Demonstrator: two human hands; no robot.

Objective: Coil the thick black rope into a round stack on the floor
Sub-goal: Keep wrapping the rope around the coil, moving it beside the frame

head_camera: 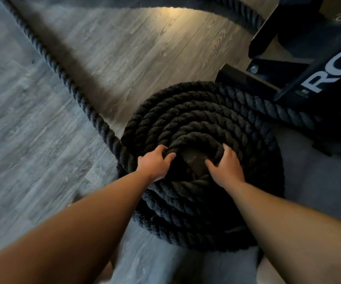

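grey wood-look floor (42, 140) fills the view, planks running on a slant, with a warm patch of light near the top. one rope (239, 103) here, thick, black and twisted, and most of it sits in one round coil (186, 218) on the floor, right of centre. count the rings on top: five or six, nested tight, the exact number hard to fix in the dark. at the near edge the turns sit in more than one layer.

two hands on it, both bare, both at the innermost ring. left hand (155, 163) is on the left side of that ring, fingers curled over the rope and gripping it. right hand (227, 167) is on the right side, fingers hooked over the same inner turn, thumb reaching into the small hole at the centre. two bare forearms come in from the bottom corners.

one loose stretch (63, 74) leaves the coil at its left edge and runs straight away to the upper left corner. one more stretch (186, 5) arcs across the top of the view, blurred.

one black metal rack (284, 46) stands at the upper right, its base bar just behind the coil, the outer ring lying against it. two white letters (325, 78) show on it, "ro", the rest cut off.
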